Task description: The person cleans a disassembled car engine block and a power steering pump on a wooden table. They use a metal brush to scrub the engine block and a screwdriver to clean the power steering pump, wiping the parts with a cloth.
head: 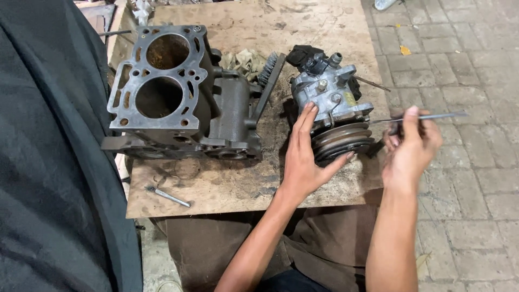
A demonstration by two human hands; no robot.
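Note:
A grey metal compressor (331, 94) with a black grooved pulley (343, 141) lies on a wooden board (216, 186). My left hand (304, 157) rests against the pulley's near side, fingers spread along its face and rim. Just right of the pulley, my right hand (410, 146) pinches a thin metal rod (432, 116) that points right, blurred. A two-cylinder engine block (167, 92) stands on the board's left half.
A wire brush (268, 73) leans against the block, with a dirty rag (243, 60) behind it. A small metal tool (167, 196) lies near the board's front edge. Brick paving (465, 65) spreads to the right. Dark cloth (48, 162) fills the left side.

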